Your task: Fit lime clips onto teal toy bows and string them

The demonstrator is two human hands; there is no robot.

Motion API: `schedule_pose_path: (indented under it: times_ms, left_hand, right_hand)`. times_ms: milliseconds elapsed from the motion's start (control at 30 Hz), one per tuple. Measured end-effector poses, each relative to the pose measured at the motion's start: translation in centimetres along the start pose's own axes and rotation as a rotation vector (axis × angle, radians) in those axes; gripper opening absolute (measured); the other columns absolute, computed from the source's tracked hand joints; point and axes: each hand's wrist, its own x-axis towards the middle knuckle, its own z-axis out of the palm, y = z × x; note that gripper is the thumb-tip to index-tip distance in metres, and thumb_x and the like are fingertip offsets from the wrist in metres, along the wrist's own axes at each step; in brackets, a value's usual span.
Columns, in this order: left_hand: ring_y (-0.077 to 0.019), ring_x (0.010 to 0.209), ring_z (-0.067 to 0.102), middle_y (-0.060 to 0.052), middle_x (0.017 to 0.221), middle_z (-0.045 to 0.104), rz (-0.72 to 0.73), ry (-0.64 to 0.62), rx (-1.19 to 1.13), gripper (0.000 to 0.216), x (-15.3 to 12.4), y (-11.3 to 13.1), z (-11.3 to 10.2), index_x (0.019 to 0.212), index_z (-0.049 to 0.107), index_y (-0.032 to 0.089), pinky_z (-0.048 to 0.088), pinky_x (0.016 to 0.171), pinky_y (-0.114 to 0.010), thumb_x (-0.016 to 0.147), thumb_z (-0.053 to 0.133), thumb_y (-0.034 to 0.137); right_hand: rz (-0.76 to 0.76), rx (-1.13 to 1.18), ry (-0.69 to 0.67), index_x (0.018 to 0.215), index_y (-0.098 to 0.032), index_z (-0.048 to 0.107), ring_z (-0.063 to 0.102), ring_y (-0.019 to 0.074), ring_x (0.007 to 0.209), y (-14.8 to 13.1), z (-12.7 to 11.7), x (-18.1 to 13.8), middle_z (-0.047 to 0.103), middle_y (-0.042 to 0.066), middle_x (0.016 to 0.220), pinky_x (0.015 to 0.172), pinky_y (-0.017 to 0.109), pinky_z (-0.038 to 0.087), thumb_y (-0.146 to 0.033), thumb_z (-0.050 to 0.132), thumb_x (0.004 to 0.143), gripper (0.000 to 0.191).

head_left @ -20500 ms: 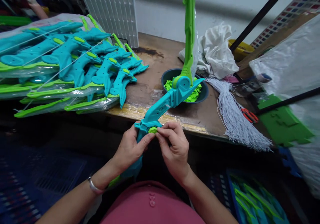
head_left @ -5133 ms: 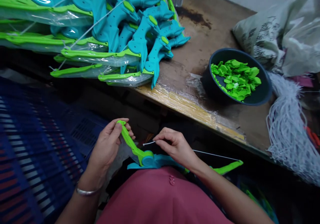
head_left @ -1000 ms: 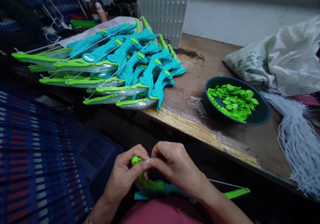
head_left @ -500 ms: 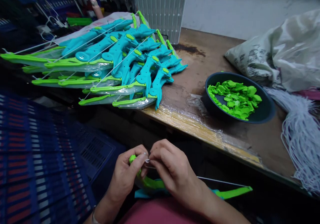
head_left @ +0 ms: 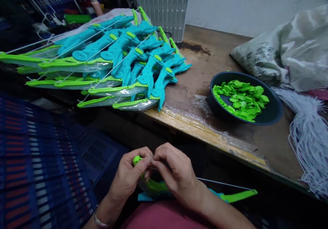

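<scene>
Across my lap lies a green and blue toy bow (head_left: pixel 237 196), its white string running from the right tip towards my fingers. My left hand (head_left: pixel 130 174) is closed around the bow's left green end, thumb and forefinger pinched at the tip. Right beside it, my right hand (head_left: pixel 176 174) pinches the white string (head_left: pixel 217 181), fingertips touching those of the left. The bow's middle is partly hidden behind my right hand and wrist. The exact shape of the string between the fingertips is covered.
A pile of strung toy bows (head_left: pixel 123 58) covers the left of the brown table (head_left: pixel 194 72). A dark bowl (head_left: pixel 275 111) holds green plastic pieces. White strings (head_left: pixel 307 130) hang at the right edge, near a sack (head_left: pixel 258 60). Blue crates (head_left: pixel 43 167) stand at the left.
The small white loop seen between my fingertips is now covered, as my right fingers have closed in against the left. The view has shifted slightly.
</scene>
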Motion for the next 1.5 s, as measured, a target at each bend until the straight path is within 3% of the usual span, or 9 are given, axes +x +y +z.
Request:
schedule_pose_path:
  times_ms: [200, 300, 533, 800, 1033, 1367, 1500]
  left_hand:
    - [-0.0070, 0.053, 0.046, 0.003, 0.071, 0.050, -0.034, -0.010, -0.100, 0.026, 0.1, -0.1, 0.0, 0.076, 0.061, 0.016, 0.037, 0.048, -0.020, 0.097, 0.062, 0.033]
    - [-0.0064, 0.051, 0.047, 0.003, 0.072, 0.051, -0.048, 0.033, -0.129, 0.026, 0.2, -0.1, 0.3, 0.076, 0.061, 0.016, 0.037, 0.047, -0.019, 0.095, 0.065, 0.034]
    - [-0.0076, 0.050, 0.045, 0.003, 0.065, 0.048, -0.044, 0.072, -0.100, 0.031, 0.1, 0.2, 0.6, 0.074, 0.057, 0.017, 0.038, 0.047, -0.019, 0.099, 0.059, 0.035]
    - [-0.0084, 0.051, 0.042, 0.003, 0.067, 0.047, -0.043, 0.063, -0.060, 0.031, 0.1, 0.1, 0.4, 0.075, 0.056, 0.017, 0.035, 0.047, -0.021, 0.099, 0.058, 0.036]
    - [-0.0124, 0.069, 0.047, 0.000, 0.074, 0.053, -0.004, 0.096, 0.019, 0.026, 0.3, -0.1, 0.3, 0.077, 0.063, 0.017, 0.041, 0.065, -0.023, 0.097, 0.062, 0.034]
    - [-0.0111, 0.068, 0.048, 0.001, 0.075, 0.054, -0.010, 0.083, -0.026, 0.025, 0.2, 0.0, 0.5, 0.079, 0.065, 0.017, 0.042, 0.063, -0.021, 0.096, 0.064, 0.035]
    - [-0.0094, 0.058, 0.045, 0.002, 0.071, 0.051, -0.035, 0.072, -0.044, 0.026, 0.1, -0.1, 0.6, 0.078, 0.061, 0.017, 0.038, 0.052, -0.020, 0.097, 0.062, 0.036]
  right_hand:
    - [-0.265, -0.257, 0.067, 0.102, -0.012, 0.059, 0.055, 0.0172, 0.078, 1.3, 0.8, -0.4, 0.061, 0.009, 0.086, 0.066, 0.028, 0.049, -0.003, 0.056, 0.095, 0.012]
    - [-0.312, -0.324, 0.113, 0.099, -0.011, 0.060, 0.054, 0.0176, 0.075, 1.8, 1.3, -0.6, 0.060, 0.010, 0.083, 0.062, 0.028, 0.048, -0.005, 0.054, 0.094, 0.010]
    - [-0.231, -0.296, 0.190, 0.093, -0.013, 0.059, 0.055, 0.0168, 0.075, 1.5, 1.3, -1.1, 0.060, 0.008, 0.081, 0.062, 0.027, 0.047, -0.005, 0.056, 0.094, 0.009]
    - [-0.160, -0.224, 0.169, 0.098, -0.016, 0.058, 0.058, 0.0160, 0.078, 0.7, 1.1, -1.5, 0.061, 0.006, 0.085, 0.066, 0.027, 0.050, -0.009, 0.055, 0.097, 0.008]
    - [-0.096, -0.184, 0.068, 0.114, -0.016, 0.057, 0.061, 0.0179, 0.083, 0.4, 1.7, -1.1, 0.065, 0.007, 0.093, 0.070, 0.030, 0.053, -0.022, 0.064, 0.096, 0.020]
    - [-0.075, -0.181, 0.060, 0.119, -0.016, 0.056, 0.061, 0.0177, 0.085, 0.5, 1.9, -1.4, 0.065, 0.007, 0.095, 0.071, 0.031, 0.055, -0.017, 0.057, 0.098, 0.020]
    - [-0.102, -0.181, 0.120, 0.117, -0.016, 0.059, 0.062, 0.0163, 0.078, 0.6, 2.0, -1.2, 0.067, 0.005, 0.088, 0.069, 0.030, 0.054, -0.013, 0.057, 0.098, 0.020]
